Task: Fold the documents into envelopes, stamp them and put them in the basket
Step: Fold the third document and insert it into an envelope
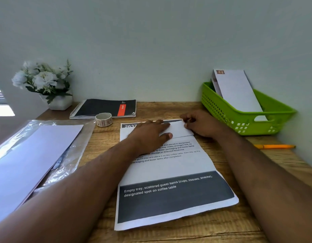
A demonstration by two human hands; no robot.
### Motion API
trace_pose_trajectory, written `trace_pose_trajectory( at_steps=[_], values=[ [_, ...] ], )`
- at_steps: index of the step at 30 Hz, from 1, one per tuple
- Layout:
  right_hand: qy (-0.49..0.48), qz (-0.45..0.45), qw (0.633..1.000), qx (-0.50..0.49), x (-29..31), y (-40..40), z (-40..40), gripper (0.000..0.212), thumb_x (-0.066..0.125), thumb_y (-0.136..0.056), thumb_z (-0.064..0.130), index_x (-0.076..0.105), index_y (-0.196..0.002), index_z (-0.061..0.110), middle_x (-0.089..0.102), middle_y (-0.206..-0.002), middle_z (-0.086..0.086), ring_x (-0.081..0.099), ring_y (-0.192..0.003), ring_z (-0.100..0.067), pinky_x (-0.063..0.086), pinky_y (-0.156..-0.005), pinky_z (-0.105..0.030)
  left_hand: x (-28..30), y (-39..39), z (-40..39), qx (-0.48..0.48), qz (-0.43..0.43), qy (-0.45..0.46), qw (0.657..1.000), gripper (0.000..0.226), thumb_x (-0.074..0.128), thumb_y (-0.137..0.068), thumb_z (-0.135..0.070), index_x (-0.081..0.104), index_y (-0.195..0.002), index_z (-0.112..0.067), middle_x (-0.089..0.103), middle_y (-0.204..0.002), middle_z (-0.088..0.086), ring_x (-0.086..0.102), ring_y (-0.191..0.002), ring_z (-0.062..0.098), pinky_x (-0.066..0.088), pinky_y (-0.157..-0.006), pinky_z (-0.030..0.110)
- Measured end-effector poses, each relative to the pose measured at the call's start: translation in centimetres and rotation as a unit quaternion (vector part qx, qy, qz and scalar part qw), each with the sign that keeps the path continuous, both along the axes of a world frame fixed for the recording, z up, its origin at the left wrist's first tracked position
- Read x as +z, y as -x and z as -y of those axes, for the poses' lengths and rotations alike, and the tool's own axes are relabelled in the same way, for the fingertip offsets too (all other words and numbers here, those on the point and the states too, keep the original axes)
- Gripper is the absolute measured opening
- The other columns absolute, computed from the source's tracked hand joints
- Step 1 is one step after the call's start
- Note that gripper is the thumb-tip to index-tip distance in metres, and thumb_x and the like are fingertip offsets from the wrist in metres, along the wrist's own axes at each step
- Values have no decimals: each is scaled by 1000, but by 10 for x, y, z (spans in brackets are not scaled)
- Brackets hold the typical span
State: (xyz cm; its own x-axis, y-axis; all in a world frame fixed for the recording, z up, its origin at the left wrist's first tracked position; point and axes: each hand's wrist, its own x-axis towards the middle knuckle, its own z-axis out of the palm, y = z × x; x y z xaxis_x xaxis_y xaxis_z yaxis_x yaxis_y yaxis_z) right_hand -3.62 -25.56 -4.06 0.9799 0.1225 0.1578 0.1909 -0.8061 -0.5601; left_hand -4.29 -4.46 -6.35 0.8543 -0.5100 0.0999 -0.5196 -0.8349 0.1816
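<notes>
A printed document [169, 165] lies flat on the wooden desk [239, 225] in front of me, its far edge folded over into a narrow white flap [179, 130]. My left hand [150, 134] presses flat on that flap with straight fingers. My right hand [199, 123] pinches the flap's far right corner with curled fingers. A green basket [246, 118] stands at the right against the wall, holding two stamped white envelopes [237, 92]. A roll of stamps [103, 119] sits behind the document, to the left.
A stack of white envelopes [34, 155] on clear plastic wrap lies at the left. A black spiral notebook [106, 107] and a white flower pot [58, 102] stand by the wall. An orange pen [274, 146] lies at the right, in front of the basket.
</notes>
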Motion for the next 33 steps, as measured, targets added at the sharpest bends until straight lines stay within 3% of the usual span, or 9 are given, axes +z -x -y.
trace_pose_trajectory(
  at_steps=[4,8,10,19,27,33],
  values=[
    [20,15,999,-28,-3,-5,-10,23,61,-90,15,70,-111,13,67,-106,3,60,-101,-15,43,-84,-23,-1,-1,3,16,-33,-43,998,52,22,-99,-55,16,-150,-45,10,-162,-9,9,-149,23,5,-117,55],
    [-46,30,996,-71,-6,-10,-13,14,69,-81,10,67,-94,15,62,-93,2,57,-88,-14,41,-64,-17,1,2,5,19,-42,-58,997,51,18,-99,-55,11,-149,-49,4,-162,-10,2,-149,23,1,-115,59],
    [-49,58,995,-64,-5,-8,-13,15,72,-79,7,68,-93,13,64,-95,2,57,-88,-12,39,-64,-12,2,2,4,19,-44,-57,997,51,18,-100,-55,10,-149,-49,3,-162,-10,1,-149,24,0,-115,60],
    [48,155,986,-32,-1,-7,-12,11,71,-80,10,76,-89,14,72,-90,0,63,-84,-14,48,-79,-26,3,3,4,21,-48,-60,997,51,16,-100,-54,8,-150,-48,2,-162,-10,0,-149,24,-1,-116,59],
    [179,218,958,-49,0,-7,-18,13,60,-84,16,71,-85,23,72,-89,2,65,-82,-22,54,-71,-33,3,3,5,24,-49,-49,997,51,18,-100,-53,10,-150,-47,3,-162,-9,0,-149,25,-1,-115,60],
    [128,203,971,-20,-6,-8,-14,14,63,-82,10,73,-87,18,72,-89,-1,65,-84,-20,52,-77,-32,6,5,5,22,-57,-46,997,51,20,-100,-53,10,-150,-47,2,-162,-9,0,-149,24,-2,-115,61]
  ],
)
